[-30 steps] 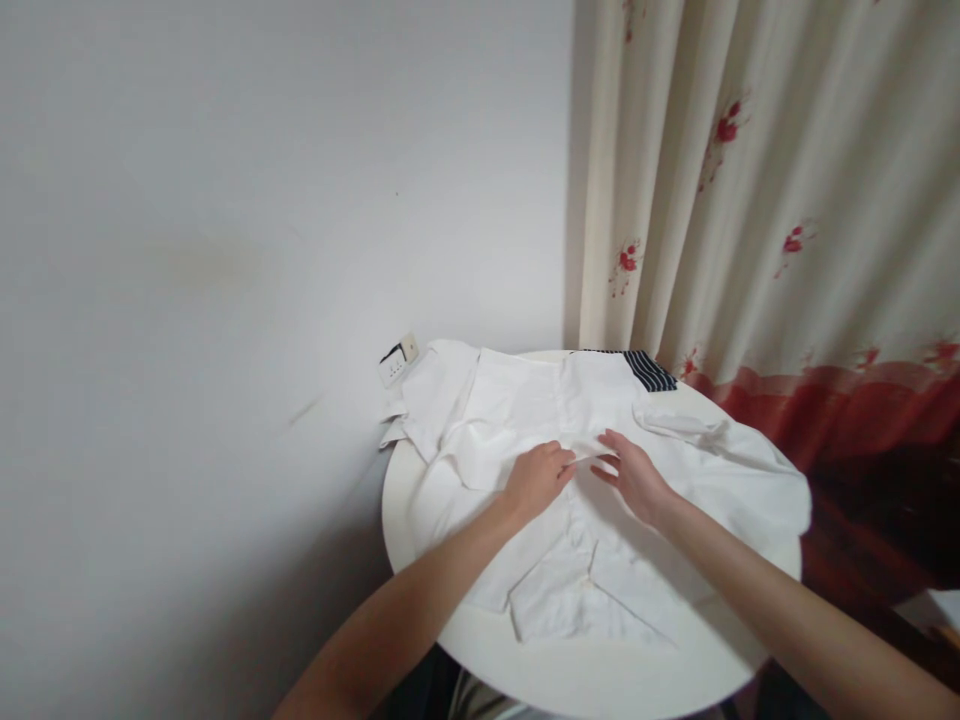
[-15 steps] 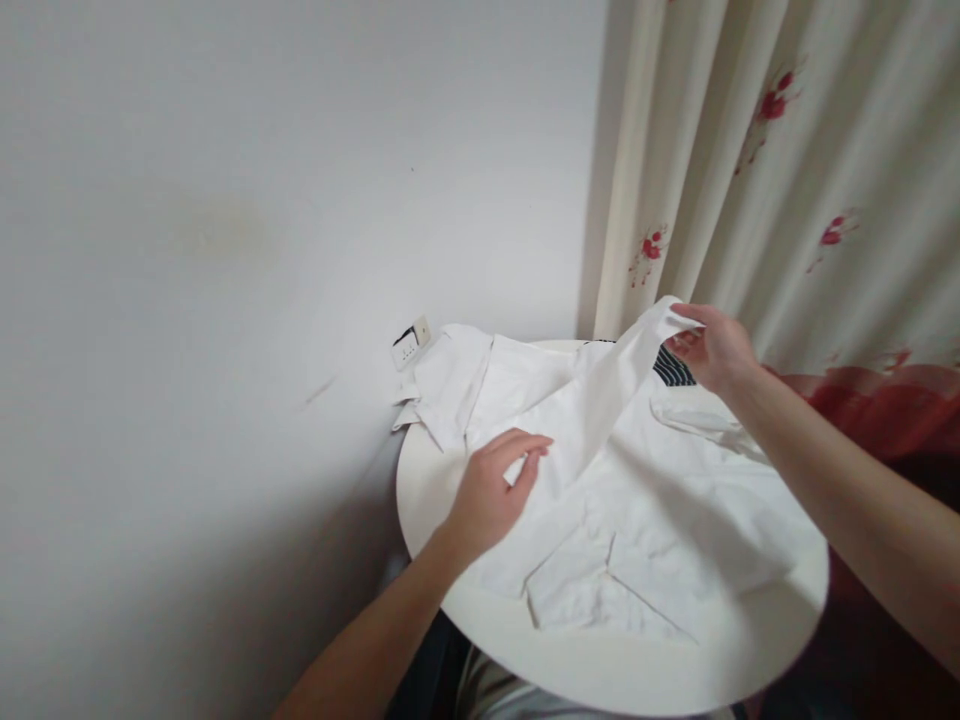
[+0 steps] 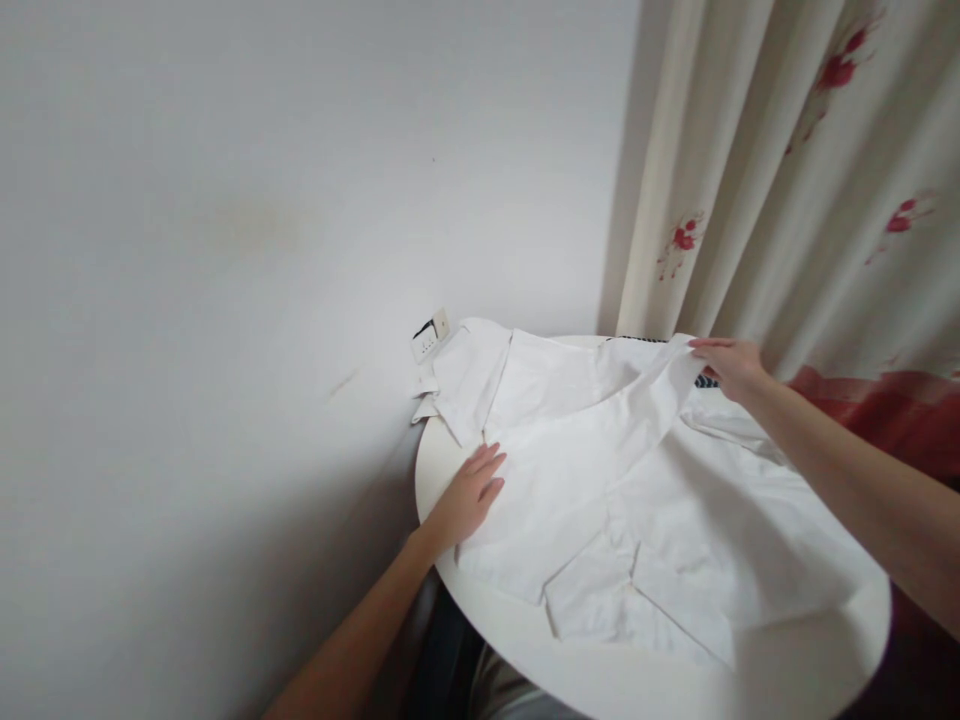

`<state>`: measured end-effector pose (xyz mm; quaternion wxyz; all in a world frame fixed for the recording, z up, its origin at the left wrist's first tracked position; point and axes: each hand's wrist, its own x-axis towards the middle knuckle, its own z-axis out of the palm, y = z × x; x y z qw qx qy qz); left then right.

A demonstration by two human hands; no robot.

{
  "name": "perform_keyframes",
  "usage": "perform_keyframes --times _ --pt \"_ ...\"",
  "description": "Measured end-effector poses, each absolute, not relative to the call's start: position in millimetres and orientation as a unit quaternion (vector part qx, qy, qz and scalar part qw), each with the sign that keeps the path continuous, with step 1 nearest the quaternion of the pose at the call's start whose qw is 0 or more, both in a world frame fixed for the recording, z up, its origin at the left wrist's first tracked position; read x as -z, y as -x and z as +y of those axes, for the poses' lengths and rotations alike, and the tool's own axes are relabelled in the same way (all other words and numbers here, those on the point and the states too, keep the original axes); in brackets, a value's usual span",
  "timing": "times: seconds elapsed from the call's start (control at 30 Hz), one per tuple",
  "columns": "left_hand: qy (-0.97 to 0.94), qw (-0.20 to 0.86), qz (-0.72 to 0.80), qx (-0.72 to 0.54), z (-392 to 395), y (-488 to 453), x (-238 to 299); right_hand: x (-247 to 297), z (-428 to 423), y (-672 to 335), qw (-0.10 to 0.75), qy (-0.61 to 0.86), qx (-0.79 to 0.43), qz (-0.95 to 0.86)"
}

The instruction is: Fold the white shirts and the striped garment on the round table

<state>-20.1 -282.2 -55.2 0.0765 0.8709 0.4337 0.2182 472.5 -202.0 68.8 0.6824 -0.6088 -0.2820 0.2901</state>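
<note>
A white shirt (image 3: 600, 470) lies spread over a small round white table (image 3: 810, 670). My left hand (image 3: 469, 495) rests flat on the shirt's left side, fingers stretched out. My right hand (image 3: 731, 365) pinches a white fold of the shirt at the table's far edge, close to a dark striped patch (image 3: 705, 380) that shows just under the hand. The shirt's collar end (image 3: 465, 380) hangs over the table's far left edge against the wall.
A plain white wall stands to the left and behind, with a wall socket (image 3: 429, 337) just by the collar. A cream curtain with red flowers (image 3: 795, 180) hangs behind the table on the right.
My right hand lifted a flap of the shirt from the middle and carried it to the far edge, now lower. My left hand slid left and flattened on the cloth.
</note>
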Motion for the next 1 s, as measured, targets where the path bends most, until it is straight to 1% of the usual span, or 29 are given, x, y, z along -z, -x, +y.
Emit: perform_keyframes --times 0.17,0.33,0.5,0.7,0.83,0.9,1.0 --pt "-0.819 0.091 0.486 -0.29 -241 18 29 -76 -195 -469 0.678 0.58 -0.343 -0.293" --pt "-0.811 0.137 0.5 -0.27 -198 11 21 -103 -192 -460 0.686 0.541 -0.366 -0.32" --pt "-0.804 0.15 0.511 -0.266 -184 9 31 -126 -184 -465 0.694 0.516 -0.364 -0.346" --pt "-0.806 0.138 0.505 -0.275 -193 9 35 -118 -170 -475 0.683 0.556 -0.334 -0.335" --pt "-0.83 0.089 0.465 -0.296 -220 8 25 -95 -164 -477 0.67 0.583 -0.331 -0.32" --pt "-0.873 0.084 0.399 -0.265 -243 9 20 -83 -160 -478 0.656 0.599 -0.335 -0.313" --pt "-0.933 0.114 0.307 -0.151 -281 16 17 -68 -154 -482 0.636 0.616 -0.347 -0.31"
